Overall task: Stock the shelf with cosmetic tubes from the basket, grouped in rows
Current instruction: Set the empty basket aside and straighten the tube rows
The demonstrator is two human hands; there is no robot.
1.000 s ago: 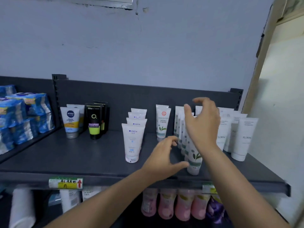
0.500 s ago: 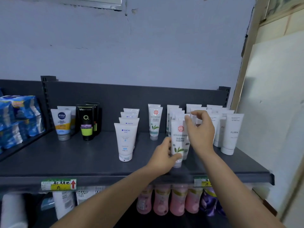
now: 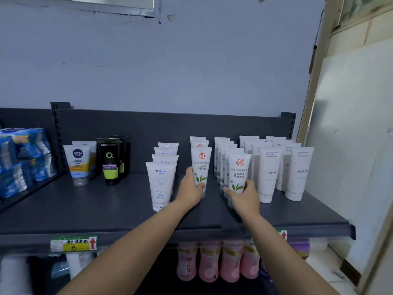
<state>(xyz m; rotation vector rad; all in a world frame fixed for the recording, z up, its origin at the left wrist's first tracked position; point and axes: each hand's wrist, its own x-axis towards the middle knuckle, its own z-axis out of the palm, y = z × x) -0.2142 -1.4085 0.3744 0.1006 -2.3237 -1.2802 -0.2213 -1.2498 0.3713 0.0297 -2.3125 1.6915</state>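
Both hands have parted since half a second ago: they were together on one tube near the shelf's front edge, and now each grips its own. The left hand (image 3: 189,189) is curled round the lower part of a leaf tube (image 3: 201,165), thumb and fingers clamped on its sides. That tube stands upright, cap down and crimped end up, print facing the front edge, at the head of a short row of the same kind, about midway along the shelf (image 3: 85,209). The right hand (image 3: 244,196) is wrapped round the foot of a second leaf tube (image 3: 239,169), also upright with its crimp on top, at the front of the longer row just to the right. The hand hides its cap, so I cannot tell whether it touches the shelf.

Left of the leaf tubes stands a row of blue-print tubes (image 3: 160,182); right of them, two rows of plain white tubes (image 3: 269,173) reach toward the shelf's right end. Toward the left end stand a yellow-banded tube (image 3: 77,162) and black tubes (image 3: 109,162), with blue packs (image 3: 23,158) beyond. Below the front edge, the lower shelf holds pink bottles (image 3: 209,262).
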